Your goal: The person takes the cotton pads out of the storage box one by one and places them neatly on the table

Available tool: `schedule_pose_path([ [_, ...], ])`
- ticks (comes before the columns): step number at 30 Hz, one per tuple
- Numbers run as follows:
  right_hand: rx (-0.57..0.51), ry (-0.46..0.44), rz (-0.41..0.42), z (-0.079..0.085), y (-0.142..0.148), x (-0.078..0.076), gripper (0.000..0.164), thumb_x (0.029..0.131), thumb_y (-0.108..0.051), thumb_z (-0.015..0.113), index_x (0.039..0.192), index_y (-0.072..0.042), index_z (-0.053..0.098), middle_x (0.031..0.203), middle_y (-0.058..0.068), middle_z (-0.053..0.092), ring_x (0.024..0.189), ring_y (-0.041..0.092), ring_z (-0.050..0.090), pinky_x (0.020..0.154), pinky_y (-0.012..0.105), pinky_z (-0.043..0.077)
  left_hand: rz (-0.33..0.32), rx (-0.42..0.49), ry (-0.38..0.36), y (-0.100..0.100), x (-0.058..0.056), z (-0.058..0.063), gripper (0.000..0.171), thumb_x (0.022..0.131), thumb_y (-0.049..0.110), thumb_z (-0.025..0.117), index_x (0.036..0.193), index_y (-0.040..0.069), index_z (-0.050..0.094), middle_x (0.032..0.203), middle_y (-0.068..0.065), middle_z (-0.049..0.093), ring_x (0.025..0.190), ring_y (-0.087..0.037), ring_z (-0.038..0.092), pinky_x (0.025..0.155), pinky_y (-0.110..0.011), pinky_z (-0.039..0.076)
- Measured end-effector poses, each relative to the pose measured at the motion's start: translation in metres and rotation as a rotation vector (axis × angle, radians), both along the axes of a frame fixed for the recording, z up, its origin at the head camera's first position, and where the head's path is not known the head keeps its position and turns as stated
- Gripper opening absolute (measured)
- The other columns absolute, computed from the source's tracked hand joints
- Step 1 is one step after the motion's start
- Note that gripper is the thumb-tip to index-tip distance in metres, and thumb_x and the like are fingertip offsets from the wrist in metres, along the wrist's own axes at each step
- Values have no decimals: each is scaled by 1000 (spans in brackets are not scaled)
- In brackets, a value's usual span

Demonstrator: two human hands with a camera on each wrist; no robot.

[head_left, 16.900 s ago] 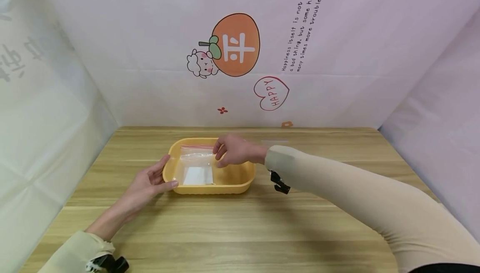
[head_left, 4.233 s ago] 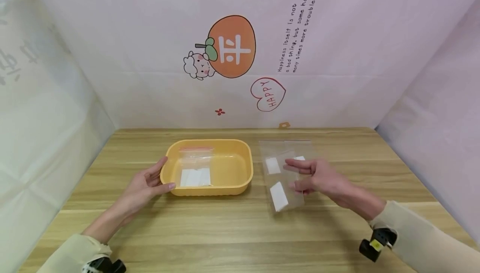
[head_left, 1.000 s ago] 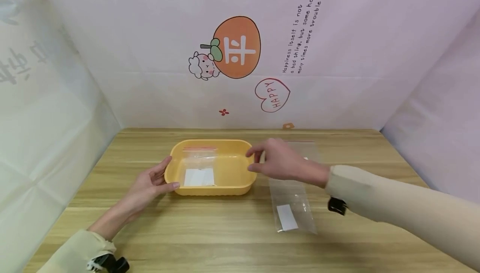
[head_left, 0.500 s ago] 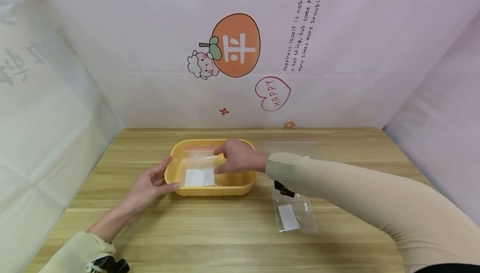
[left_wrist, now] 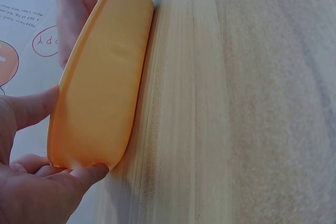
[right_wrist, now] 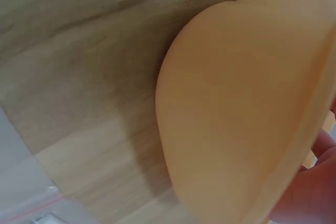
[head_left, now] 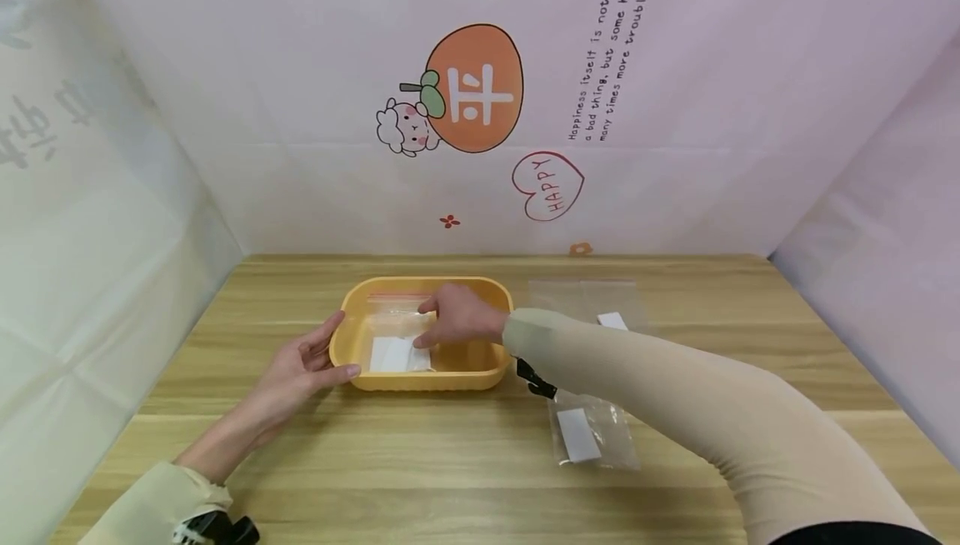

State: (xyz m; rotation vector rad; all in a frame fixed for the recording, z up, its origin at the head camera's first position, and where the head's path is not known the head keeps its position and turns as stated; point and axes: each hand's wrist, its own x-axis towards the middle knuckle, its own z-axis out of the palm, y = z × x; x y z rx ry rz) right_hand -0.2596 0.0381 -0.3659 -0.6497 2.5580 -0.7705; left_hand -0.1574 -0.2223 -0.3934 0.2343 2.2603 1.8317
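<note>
A yellow plastic tub (head_left: 450, 379) stands on the table. My left hand (head_left: 296, 370) holds its left end, with the thumb on the rim and fingers against the outer wall. In the left wrist view that same grip on the tub (left_wrist: 100, 82) shows from the side. Inside the tub lie zip-lock bags (head_left: 392, 353) with white pieces in them, red seal lines at the back. My right hand (head_left: 463, 316) reaches into the tub over the bags' right edge, thumb and forefinger apart. In the right wrist view the tub's wall (right_wrist: 236, 93) hides most of that hand.
Right of the tub, clear zip-lock bags (head_left: 555, 293) lie flat on the wooden table (head_left: 390, 453), partly under the right forearm. One with a white piece (head_left: 578, 435) lies nearest the front. A printed cloth wall (head_left: 660, 203) stands behind the table.
My right hand has moved left from the bags on the table, over the tub's right rim and down to the bags inside. A further bag lies on the table's right. The left hand stays put.
</note>
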Motion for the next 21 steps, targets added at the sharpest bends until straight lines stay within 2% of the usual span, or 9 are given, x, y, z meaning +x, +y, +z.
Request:
schedule_pose_path([
  [2,16,18,-1,1,-1,1,59,90,-26,87,140,-2,68,131,10,72,70,12,47,78,23,48,-2,11,0,0,0,0,95,98,9,77,167,-1,12,172,-23,9,153,-43,27,105,-24,45],
  [3,22,24,1,1,-1,1,51,90,-26,87,133,-2,72,135,8,71,73,12,47,81,25,48,-3,20,-1,-1,-1,0,96,97,9,77,167,-2,12,172,-23,9,153,-43,26,105,-24,45],
  [4,30,32,8,0,-2,1,40,91,-25,87,121,-1,77,127,5,73,74,13,46,80,25,47,-4,22,-1,-1,-1,0,96,97,8,77,167,-2,12,172,-23,9,153,-43,27,105,-24,45],
  [6,47,37,17,-2,-2,0,26,91,-25,86,89,-3,73,89,-1,69,71,12,46,71,24,45,-6,25,-2,-1,-1,1,96,97,8,77,167,-2,12,172,-24,9,153,-43,26,105,-25,45],
  [9,77,60,33,-8,-4,-2,42,92,-25,86,69,-7,55,68,-3,39,58,11,32,58,26,27,-4,21,-7,-1,-1,0,96,97,9,78,167,-2,13,172,-23,9,153,-42,26,106,-25,45],
  [11,90,79,19,-9,-6,-1,31,91,-26,87,75,-5,71,70,-5,55,62,10,41,60,23,33,-1,14,-8,-1,-1,0,96,97,9,78,167,-1,13,172,-23,8,153,-42,26,107,-26,44],
  [13,90,98,1,-9,-7,1,20,91,-24,86,97,-5,83,91,-2,72,74,12,52,69,22,45,4,6,-8,0,-2,1,96,96,9,78,167,-1,14,172,-22,9,153,-41,26,107,-26,43],
  [15,78,114,-18,-8,-7,3,25,92,-22,85,113,-8,83,115,1,76,89,14,60,82,27,53,8,-5,-6,0,-2,2,96,96,10,78,167,0,14,172,-22,10,153,-41,27,108,-26,43],
  [21,16,151,-19,-1,-6,8,17,101,-17,73,111,-10,84,113,1,77,96,14,66,88,31,56,9,-6,5,0,-1,2,95,96,8,78,166,-2,15,172,-22,10,153,-42,27,109,-27,41],
])
